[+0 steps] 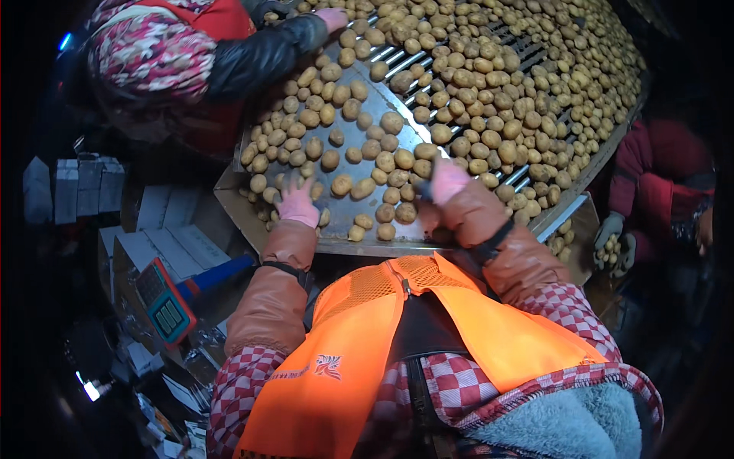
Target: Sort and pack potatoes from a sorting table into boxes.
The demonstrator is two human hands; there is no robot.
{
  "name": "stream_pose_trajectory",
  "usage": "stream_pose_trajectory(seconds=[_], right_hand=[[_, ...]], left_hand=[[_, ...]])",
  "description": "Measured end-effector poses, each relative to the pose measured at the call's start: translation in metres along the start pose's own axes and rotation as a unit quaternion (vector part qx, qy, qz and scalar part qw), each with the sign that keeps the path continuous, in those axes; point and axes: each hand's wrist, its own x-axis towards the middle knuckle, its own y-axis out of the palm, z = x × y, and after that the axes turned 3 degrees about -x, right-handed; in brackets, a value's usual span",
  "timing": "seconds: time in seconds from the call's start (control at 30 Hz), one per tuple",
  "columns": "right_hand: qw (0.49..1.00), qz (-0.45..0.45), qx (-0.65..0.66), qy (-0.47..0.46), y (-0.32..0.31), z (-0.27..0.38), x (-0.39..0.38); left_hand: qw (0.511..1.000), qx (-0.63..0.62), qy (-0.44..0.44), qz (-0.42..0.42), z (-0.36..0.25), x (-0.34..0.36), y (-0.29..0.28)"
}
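Potatoes (pixel 362 189) lie scattered over a grey metal sorting table (pixel 368 98). My left hand (pixel 297 203), in a pink glove, rests with fingers spread among potatoes at the table's near left edge. Farther right, my right hand (pixel 448 182), also gloved in pink, reaches over potatoes beside the metal rollers (pixel 520 177). Motion blurs it and its fingers are mostly hidden, so what it touches or holds does not show clearly. Brown sleeve covers (pixel 275 306) with dark bands wrap both my forearms.
A co-worker's pink-gloved hand (pixel 333 19) touches potatoes at the far left. To the right, another person's grey gloves (pixel 614 243) hold small potatoes. A cardboard box (pixel 238 210) sits under the left edge. A red-framed scale display (pixel 164 304) and white cartons (pixel 172 249) stand at left.
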Motion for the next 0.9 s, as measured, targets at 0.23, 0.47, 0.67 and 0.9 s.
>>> stream_pose_trajectory(seconds=[0.23,0.47,0.67,0.9], right_hand=[[0.934,0.018,0.316,-0.164,-0.001,0.065,0.078],[0.994,-0.070,-0.027,-0.078,-0.072,0.058,0.156],[0.990,0.051,0.068,-0.109,-0.056,0.064,0.135],[0.676,0.045,0.735,-0.006,-0.069,-0.009,0.030]], left_hand=[[0.979,-0.034,0.049,-0.195,0.010,-0.049,0.039],[0.989,-0.037,0.038,-0.136,0.004,-0.056,0.051],[0.981,-0.076,0.079,-0.157,0.002,-0.060,0.042],[0.987,-0.060,0.061,-0.136,-0.003,-0.061,0.040]])
